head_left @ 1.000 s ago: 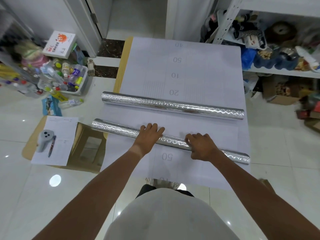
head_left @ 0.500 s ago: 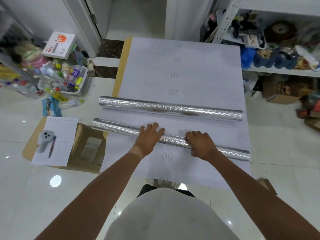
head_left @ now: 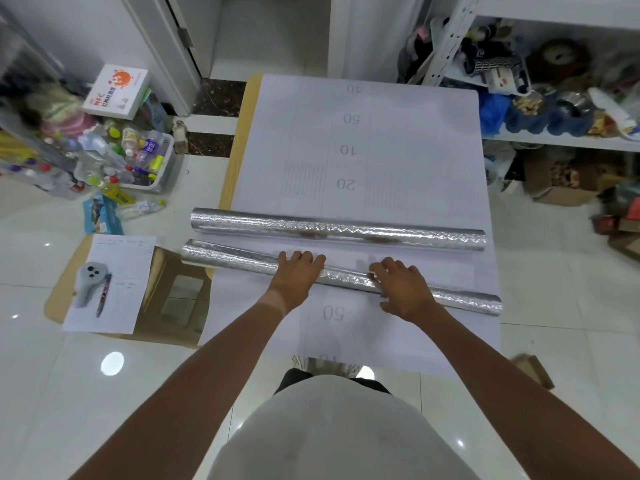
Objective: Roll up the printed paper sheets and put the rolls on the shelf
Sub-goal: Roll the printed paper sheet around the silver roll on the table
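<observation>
So here we have both hands down on the near silver roll [head_left: 242,263], which lies slightly slanted across the printed paper sheet [head_left: 381,140] on the bench [head_left: 239,150]. Our left hand [head_left: 298,271] lies flat on top with the fingers straight. Our right hand [head_left: 401,289] rests on it with the fingers loosely spread, more pressing than gripping. Neither hand actually wraps around the thing.

The far silver roll [head_left: 339,230] sits just beyond, close to the near one but apart from it, and nobody touches it.

Stuff that could go sideways from here, as we see it:

- The near roll already runs crooked next to the far one. If we push harder with one hand, it probably telescopes into a cone.
- Flat palms don't hold much, so the shiny surface may slip and the wrap could loosen. The left end already looks a bit open.
- Both rolls overhang the bench on the left, and the near one sticks out past the sheet on the right. A careless shove could tip either off onto the floor.
- The shelf [head_left: 554,143] on the right looks crammed, so finding room for long rolls may be fiddly.
</observation>
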